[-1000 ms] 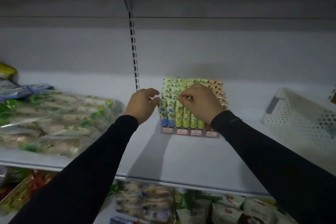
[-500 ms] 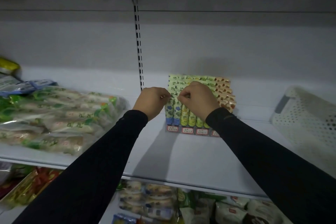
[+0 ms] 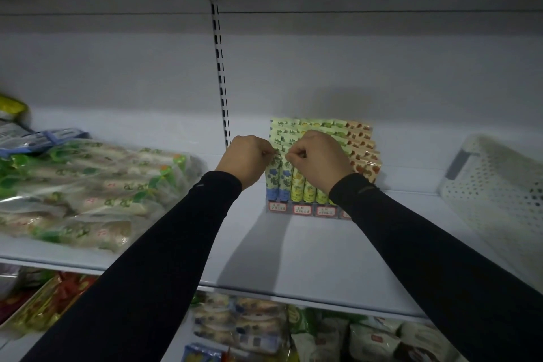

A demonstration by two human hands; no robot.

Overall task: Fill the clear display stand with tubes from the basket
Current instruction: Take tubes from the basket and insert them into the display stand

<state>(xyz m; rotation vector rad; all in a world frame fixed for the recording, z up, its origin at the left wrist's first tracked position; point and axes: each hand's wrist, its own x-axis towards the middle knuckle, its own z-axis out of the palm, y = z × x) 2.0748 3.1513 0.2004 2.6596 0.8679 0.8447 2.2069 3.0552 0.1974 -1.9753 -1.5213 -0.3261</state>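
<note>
The clear display stand (image 3: 302, 209) sits on the white shelf (image 3: 308, 250) against the back wall, packed with upright tubes: blue-green ones (image 3: 274, 182) at the left, yellow ones (image 3: 305, 189) in the middle, orange ones (image 3: 365, 156) at the right. My left hand (image 3: 245, 160) pinches the flat top of a blue-green tube in the front left column. My right hand (image 3: 318, 161) pinches the top of the neighbouring tube and hides part of the middle columns. The white perforated basket (image 3: 496, 185) lies tilted at the right; its inside is not visible.
Bagged green-and-white packets (image 3: 88, 185) are piled on the left of the shelf. A slotted upright rail (image 3: 220, 67) runs up the back wall. More packaged goods (image 3: 241, 323) fill the shelf below.
Both hands have closed in on the tops of the front left tubes and now sit tighter together. The head camera has tilted a little, shifting the stand rightward in view.
</note>
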